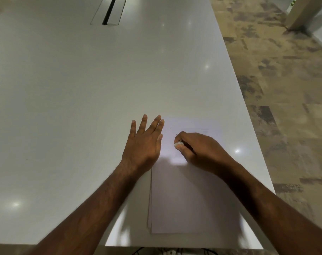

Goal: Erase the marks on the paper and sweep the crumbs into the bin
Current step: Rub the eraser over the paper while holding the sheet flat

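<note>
At 6 o'clock a small stack of paper (189,199) lies on the counter (64,89), its near edge close to the counter's near edge, its right edge near the counter's right edge; how many sheets, I cannot tell. On it, the right hand (198,150) pinches one white eraser (179,143). The left hand (143,142) lies flat, fingers straight, over the paper's left edge. Bare counter spreads from 9 to 12 o'clock, to one slot (110,11).

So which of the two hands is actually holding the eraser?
The right hand: its fingers curl round the small white eraser on the paper. The left hand lies flat with fingers spread.
</note>
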The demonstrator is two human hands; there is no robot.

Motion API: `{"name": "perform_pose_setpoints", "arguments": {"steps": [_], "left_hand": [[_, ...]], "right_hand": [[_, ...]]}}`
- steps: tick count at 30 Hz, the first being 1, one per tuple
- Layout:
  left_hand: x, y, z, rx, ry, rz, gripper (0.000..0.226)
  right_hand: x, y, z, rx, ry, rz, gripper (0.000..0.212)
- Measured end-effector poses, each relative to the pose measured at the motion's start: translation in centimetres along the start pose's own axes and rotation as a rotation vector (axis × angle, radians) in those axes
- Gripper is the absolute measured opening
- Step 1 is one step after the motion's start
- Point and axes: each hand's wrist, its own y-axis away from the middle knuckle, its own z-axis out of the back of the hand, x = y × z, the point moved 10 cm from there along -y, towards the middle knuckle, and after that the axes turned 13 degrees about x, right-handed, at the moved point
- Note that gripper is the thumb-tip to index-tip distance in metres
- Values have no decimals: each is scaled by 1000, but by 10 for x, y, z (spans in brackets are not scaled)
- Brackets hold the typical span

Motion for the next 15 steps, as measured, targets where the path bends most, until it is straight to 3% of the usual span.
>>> {"name": "perform_pose_setpoints", "arguments": {"steps": [8,15], "left_hand": [[0,0,0,5,-13,-5,56],[1,0,-1,-3,12,-7,54]], "right_hand": [[-6,-14,26,-96,25,-6,11],[1,5,0,15,-31,1,8]]}}
